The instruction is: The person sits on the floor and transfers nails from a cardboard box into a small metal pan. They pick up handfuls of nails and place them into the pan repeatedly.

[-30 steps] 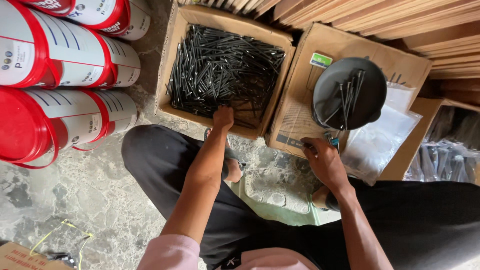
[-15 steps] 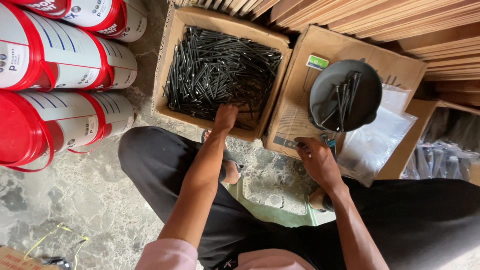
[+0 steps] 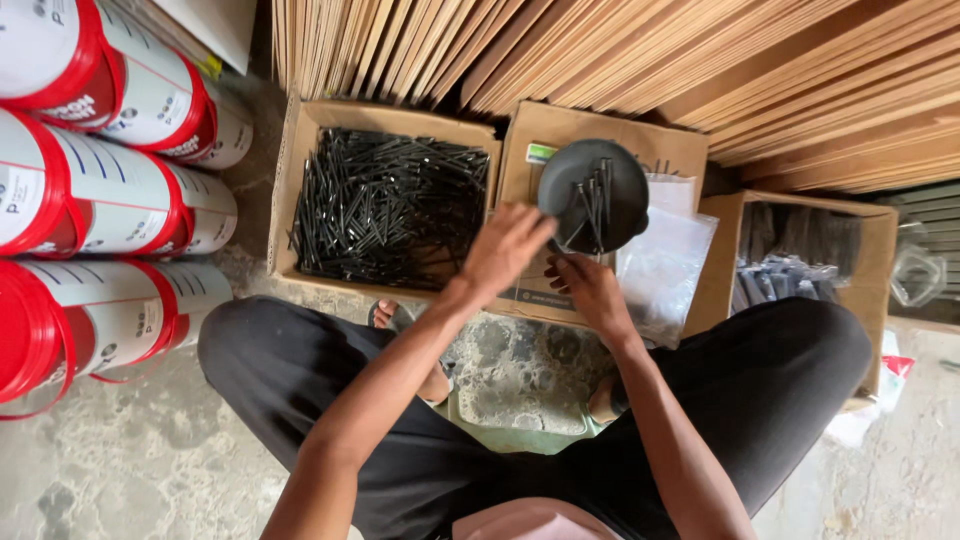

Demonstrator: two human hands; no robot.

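Head view: left hand (image 3: 507, 246) lifted out of open cardboard box of long black nails (image 3: 385, 205), now loosely curled beside round black pan (image 3: 594, 196) holding a few nails; grip contents unclear. Right hand (image 3: 590, 288) resting, fingers bent, below pan.

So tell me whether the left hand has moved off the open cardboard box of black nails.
Yes. The left hand has gone rightward from the cardboard box of black nails toward the round black pan on the closed carton.
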